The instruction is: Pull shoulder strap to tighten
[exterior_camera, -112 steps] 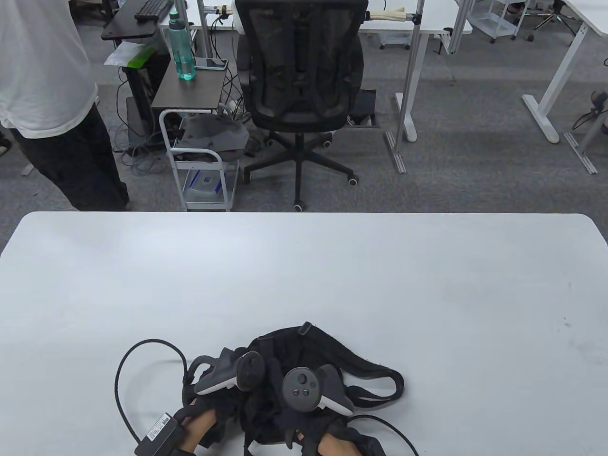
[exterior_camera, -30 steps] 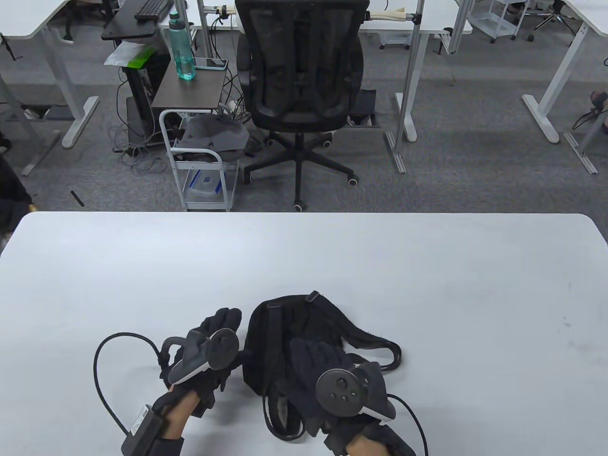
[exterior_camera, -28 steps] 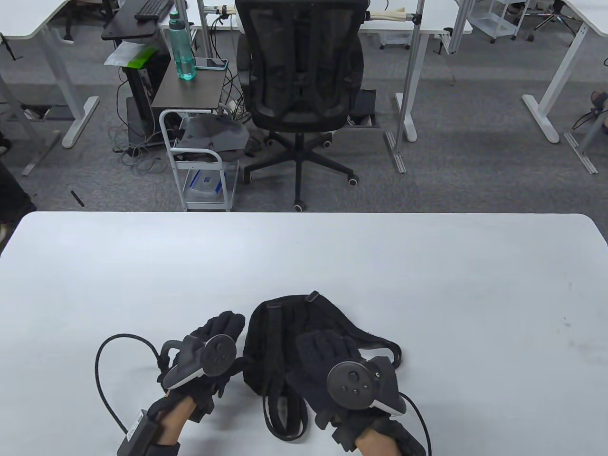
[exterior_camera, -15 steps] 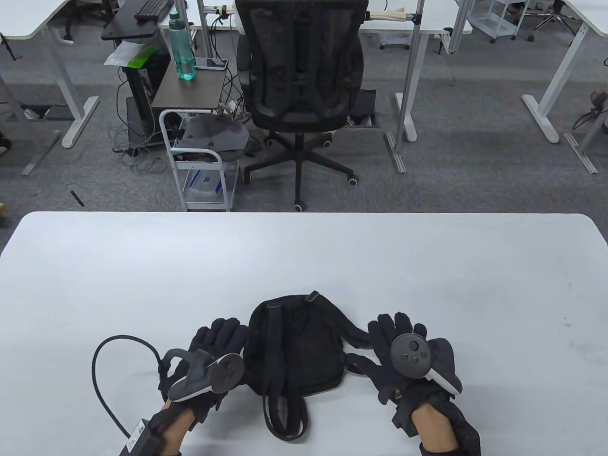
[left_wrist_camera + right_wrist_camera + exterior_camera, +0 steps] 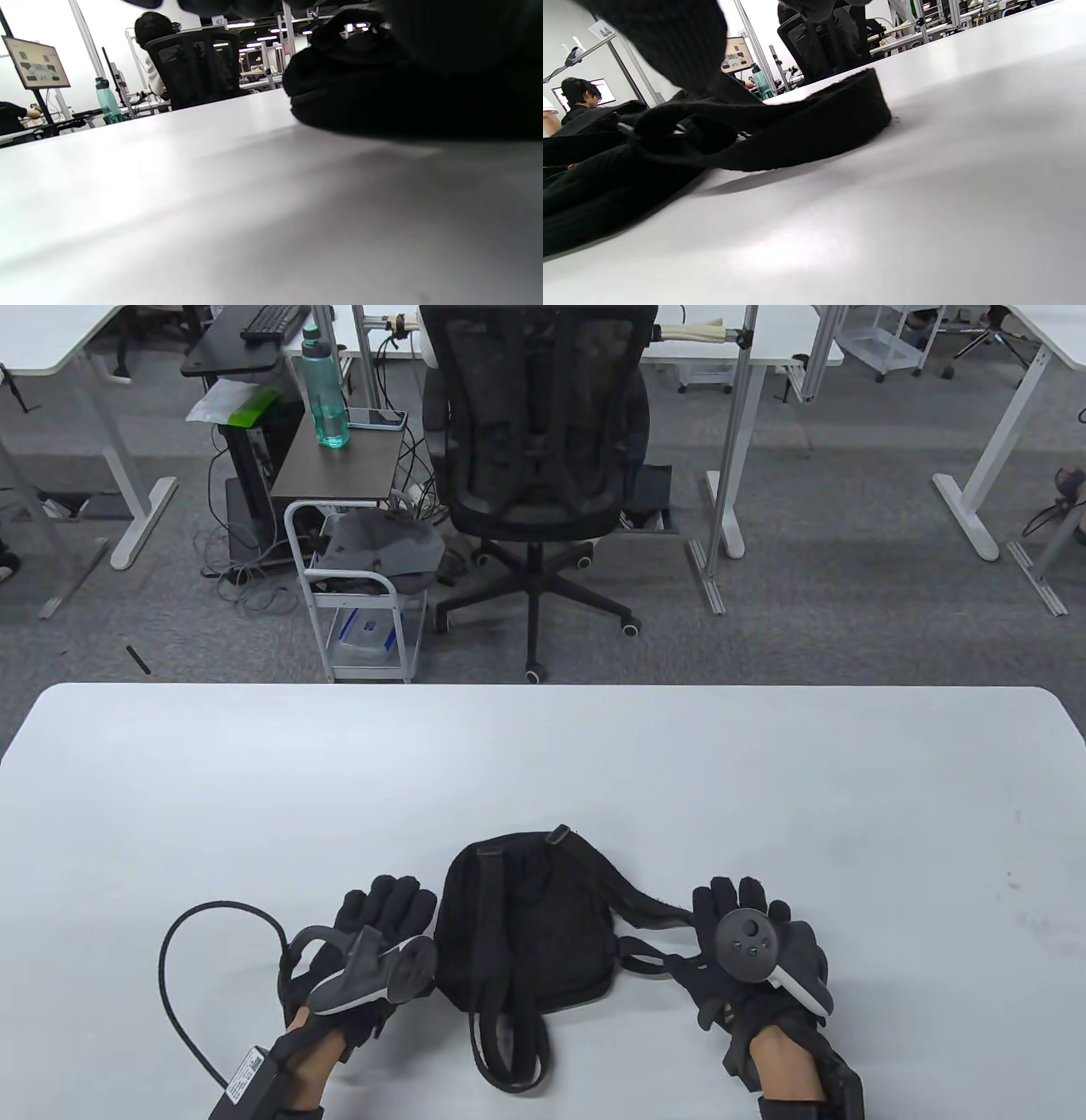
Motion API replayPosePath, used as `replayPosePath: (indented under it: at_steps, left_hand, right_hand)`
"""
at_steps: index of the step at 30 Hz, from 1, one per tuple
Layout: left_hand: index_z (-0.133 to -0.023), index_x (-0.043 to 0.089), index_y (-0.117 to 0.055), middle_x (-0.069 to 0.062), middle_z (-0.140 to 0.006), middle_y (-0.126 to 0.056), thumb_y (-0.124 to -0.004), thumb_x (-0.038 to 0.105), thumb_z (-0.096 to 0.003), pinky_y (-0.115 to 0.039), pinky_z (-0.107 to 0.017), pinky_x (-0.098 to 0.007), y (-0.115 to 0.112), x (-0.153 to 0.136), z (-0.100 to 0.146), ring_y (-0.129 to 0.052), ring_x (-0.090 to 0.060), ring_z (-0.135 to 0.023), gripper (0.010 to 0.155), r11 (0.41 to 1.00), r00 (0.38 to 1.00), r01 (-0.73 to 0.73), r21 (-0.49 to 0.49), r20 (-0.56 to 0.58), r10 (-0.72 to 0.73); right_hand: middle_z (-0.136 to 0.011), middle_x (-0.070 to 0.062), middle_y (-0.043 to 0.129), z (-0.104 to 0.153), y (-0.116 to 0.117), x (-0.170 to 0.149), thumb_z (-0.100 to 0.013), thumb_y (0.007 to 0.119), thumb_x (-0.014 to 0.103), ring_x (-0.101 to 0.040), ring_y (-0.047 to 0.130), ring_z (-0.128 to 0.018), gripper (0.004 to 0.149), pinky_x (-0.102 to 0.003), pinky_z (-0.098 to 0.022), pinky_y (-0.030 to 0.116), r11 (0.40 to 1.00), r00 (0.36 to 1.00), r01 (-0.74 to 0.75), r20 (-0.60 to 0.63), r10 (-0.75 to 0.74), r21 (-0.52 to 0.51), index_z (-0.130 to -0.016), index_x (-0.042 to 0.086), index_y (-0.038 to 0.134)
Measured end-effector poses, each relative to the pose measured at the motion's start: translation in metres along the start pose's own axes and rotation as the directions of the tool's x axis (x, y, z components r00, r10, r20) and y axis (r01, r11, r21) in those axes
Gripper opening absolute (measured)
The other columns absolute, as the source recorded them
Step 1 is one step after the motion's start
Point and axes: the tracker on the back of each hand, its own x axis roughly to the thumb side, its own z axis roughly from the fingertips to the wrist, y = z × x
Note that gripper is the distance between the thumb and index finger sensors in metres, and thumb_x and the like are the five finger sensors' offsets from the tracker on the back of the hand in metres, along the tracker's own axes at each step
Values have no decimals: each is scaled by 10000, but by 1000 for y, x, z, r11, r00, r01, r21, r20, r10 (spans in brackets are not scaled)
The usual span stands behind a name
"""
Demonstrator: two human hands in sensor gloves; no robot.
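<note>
Since half a second ago the right hand (image 5: 747,954) has slid a little further right, off the black backpack (image 5: 526,929), and now lies flat with fingers spread over the right shoulder strap (image 5: 653,912). The left hand (image 5: 373,937) rests open, just beside the backpack's left edge. The backpack sits near the worktop's (image 5: 543,763) front edge, its other strap (image 5: 509,1052) looped toward the person.

The table view looks steeply down over the desk (image 5: 543,763) from the person's side. Both wrist views sit almost at desk level, facing away across it. All three share the office chair (image 5: 536,432); the teal bottle (image 5: 323,386) probably too.
</note>
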Motion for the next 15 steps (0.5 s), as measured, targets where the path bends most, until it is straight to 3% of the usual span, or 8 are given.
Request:
replayPosePath:
  at_steps: [15]
  left_hand:
    - [-1078,229,-248,-93,-1205,-283,-751,632,-299,-456,-790,-580,-10,1,-6,-350,-371,-1116,1011,1000,1000,4,-25,5,-4]
  right_hand:
    - [-1119,-183,195,2,3,-2,-454,721,601,-488,65,-962,915,-628,-598,62,1000,1000,12,-9,-12,11,-1088,106,285]
